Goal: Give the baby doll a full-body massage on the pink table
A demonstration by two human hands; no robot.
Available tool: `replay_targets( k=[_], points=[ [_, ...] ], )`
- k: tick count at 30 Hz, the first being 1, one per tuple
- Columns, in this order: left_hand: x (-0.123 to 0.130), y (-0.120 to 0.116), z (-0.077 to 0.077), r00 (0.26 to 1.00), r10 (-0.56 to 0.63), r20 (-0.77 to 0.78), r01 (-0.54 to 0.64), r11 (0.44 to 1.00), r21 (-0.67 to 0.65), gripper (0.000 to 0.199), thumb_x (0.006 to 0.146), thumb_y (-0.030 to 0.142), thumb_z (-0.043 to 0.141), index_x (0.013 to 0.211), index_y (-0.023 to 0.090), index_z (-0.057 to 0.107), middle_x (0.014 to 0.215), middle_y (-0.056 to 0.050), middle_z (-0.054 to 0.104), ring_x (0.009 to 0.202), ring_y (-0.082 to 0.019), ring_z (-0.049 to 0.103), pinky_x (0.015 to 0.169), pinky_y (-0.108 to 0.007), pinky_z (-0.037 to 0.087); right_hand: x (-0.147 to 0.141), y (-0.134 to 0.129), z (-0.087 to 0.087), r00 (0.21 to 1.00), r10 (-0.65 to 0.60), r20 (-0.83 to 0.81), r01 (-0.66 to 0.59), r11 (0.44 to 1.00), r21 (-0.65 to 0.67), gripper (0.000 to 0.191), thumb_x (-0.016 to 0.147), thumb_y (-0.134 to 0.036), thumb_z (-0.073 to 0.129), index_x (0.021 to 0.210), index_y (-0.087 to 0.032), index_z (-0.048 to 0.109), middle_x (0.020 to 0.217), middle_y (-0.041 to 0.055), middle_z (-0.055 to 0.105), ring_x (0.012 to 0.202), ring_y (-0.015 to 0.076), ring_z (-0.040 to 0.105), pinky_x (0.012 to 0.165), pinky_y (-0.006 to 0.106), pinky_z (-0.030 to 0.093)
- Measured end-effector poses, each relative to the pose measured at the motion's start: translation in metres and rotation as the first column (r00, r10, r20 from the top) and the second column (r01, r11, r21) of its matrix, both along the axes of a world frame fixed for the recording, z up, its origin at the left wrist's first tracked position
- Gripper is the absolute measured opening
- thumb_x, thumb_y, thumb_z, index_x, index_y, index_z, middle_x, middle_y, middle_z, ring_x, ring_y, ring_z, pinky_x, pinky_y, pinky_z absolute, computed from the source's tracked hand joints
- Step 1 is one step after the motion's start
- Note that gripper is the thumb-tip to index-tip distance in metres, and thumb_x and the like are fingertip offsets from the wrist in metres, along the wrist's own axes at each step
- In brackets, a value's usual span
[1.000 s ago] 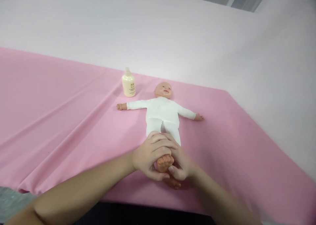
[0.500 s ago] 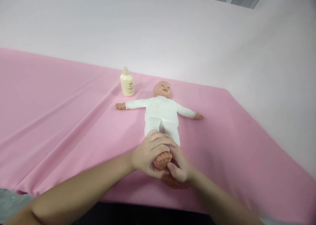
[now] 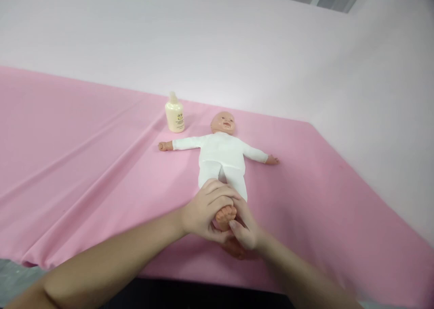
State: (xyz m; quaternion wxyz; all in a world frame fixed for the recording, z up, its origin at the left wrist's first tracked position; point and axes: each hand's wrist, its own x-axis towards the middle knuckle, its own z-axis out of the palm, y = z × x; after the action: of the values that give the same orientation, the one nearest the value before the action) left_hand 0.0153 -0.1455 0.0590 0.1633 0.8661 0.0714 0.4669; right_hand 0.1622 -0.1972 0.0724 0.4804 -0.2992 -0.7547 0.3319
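Observation:
A baby doll (image 3: 222, 148) with a white cloth body lies on its back, arms stretched out sideways and head away from me. Both my hands are wrapped round one of its feet (image 3: 225, 217), whose toes and sole show between them. My left hand (image 3: 206, 209) closes over it from the left, fingers across the top. From the right, my right hand (image 3: 247, 225) cups it, thumb against the sole and fingers partly hidden. Below my hands shows part of the doll's other foot (image 3: 233, 249). The doll's lower legs are hidden behind my hands.
A cream pump bottle (image 3: 175, 116) stands upright to the left of the doll's head. The pink cloth (image 3: 111, 164) covers the table, with folds at the left. A white wall (image 3: 169, 42) rises behind its far edge.
Both hands stay round the foot, with only a very slight shift. The foot's toes tilt up a little; the doll's body and the bottle stay where they were.

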Motion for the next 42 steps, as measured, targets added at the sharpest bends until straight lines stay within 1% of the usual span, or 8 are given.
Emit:
replay_targets(
  k=[5,11,17,25,29,34,39,42],
  points=[
    [0.0004,-0.0002,-0.0002,1.000,0.008,0.011,-0.008,1.000,-0.004,0.038,0.073,0.041,0.065,0.102,0.021,0.051,0.108,-0.008,0.067,0.099,-0.024,0.059,0.089,-0.040,0.045,0.0003,-0.0010,0.0001,1.000,-0.010,-0.019,0.010,1.000,-0.005,0.039,0.092,-0.050,0.040,0.108,-0.020,0.060,0.107,0.0097,0.057,0.099,0.0251,0.056,0.090,0.042,0.051],
    [0.0003,-0.0003,-0.0012,1.000,0.017,-0.012,-0.017,1.000,-0.010,0.039,0.072,0.041,0.066,0.102,0.021,0.050,0.108,-0.008,0.067,0.099,-0.024,0.059,0.089,-0.040,0.045,-0.0006,-0.0005,-0.0002,0.999,-0.005,-0.048,0.003,0.999,-0.035,0.042,0.092,-0.052,0.043,0.112,-0.018,0.059,0.110,0.0109,0.058,0.102,0.0257,0.057,0.091,0.042,0.051],
    [-0.0001,-0.0002,-0.0025,0.999,0.025,-0.034,-0.026,1.000,-0.010,0.040,0.071,0.042,0.067,0.101,0.021,0.050,0.108,-0.008,0.066,0.099,-0.024,0.058,0.090,-0.040,0.045,-0.0005,-0.0013,-0.0019,0.998,-0.003,-0.063,0.001,0.999,-0.036,0.041,0.092,-0.050,0.043,0.112,-0.018,0.058,0.108,0.0106,0.058,0.099,0.0251,0.058,0.089,0.043,0.053],
    [0.0000,-0.0002,0.0005,1.000,0.019,-0.011,-0.019,1.000,0.006,0.039,0.072,0.040,0.066,0.101,0.021,0.050,0.108,-0.009,0.067,0.099,-0.024,0.059,0.088,-0.041,0.046,-0.0017,-0.0010,-0.0029,0.997,0.008,-0.077,-0.012,0.999,-0.053,0.038,0.093,-0.050,0.045,0.111,-0.019,0.058,0.110,0.0102,0.058,0.102,0.0245,0.058,0.093,0.043,0.052],
    [0.0001,-0.0005,0.0015,1.000,0.019,-0.007,-0.019,1.000,-0.001,0.038,0.072,0.041,0.066,0.100,0.020,0.051,0.107,-0.009,0.068,0.097,-0.025,0.060,0.086,-0.041,0.047,-0.0018,-0.0017,-0.0022,0.998,-0.008,-0.067,0.005,0.999,-0.045,0.037,0.093,-0.049,0.045,0.112,-0.019,0.057,0.109,0.0099,0.058,0.103,0.0244,0.058,0.093,0.042,0.051],
    [0.0006,0.0000,0.0001,1.000,0.019,-0.005,-0.019,1.000,-0.010,0.038,0.071,0.038,0.066,0.101,0.020,0.051,0.107,-0.009,0.067,0.097,-0.024,0.059,0.086,-0.041,0.047,-0.0020,-0.0033,-0.0025,0.998,-0.043,-0.049,0.039,0.997,-0.073,0.040,0.093,-0.051,0.044,0.114,-0.018,0.054,0.109,0.0105,0.059,0.102,0.0246,0.058,0.091,0.041,0.052],
    [0.0012,-0.0005,0.0003,1.000,0.025,-0.007,-0.025,1.000,-0.016,0.036,0.072,0.037,0.065,0.100,0.020,0.051,0.108,-0.009,0.067,0.096,-0.024,0.059,0.087,-0.040,0.047,-0.0031,-0.0035,-0.0019,0.992,-0.015,-0.125,0.001,0.994,-0.105,0.035,0.093,-0.046,0.048,0.114,-0.018,0.055,0.110,0.0099,0.058,0.104,0.0244,0.057,0.092,0.040,0.051],
    [0.0010,-0.0012,0.0014,1.000,0.026,-0.007,-0.026,1.000,-0.017,0.034,0.072,0.035,0.065,0.099,0.020,0.051,0.108,-0.009,0.067,0.096,-0.023,0.059,0.086,-0.040,0.047,-0.0034,-0.0033,-0.0014,0.991,-0.015,-0.132,-0.002,0.992,-0.123,0.035,0.093,-0.046,0.048,0.114,-0.019,0.055,0.111,0.0104,0.058,0.105,0.0250,0.057,0.093,0.041,0.051]
  ],
)
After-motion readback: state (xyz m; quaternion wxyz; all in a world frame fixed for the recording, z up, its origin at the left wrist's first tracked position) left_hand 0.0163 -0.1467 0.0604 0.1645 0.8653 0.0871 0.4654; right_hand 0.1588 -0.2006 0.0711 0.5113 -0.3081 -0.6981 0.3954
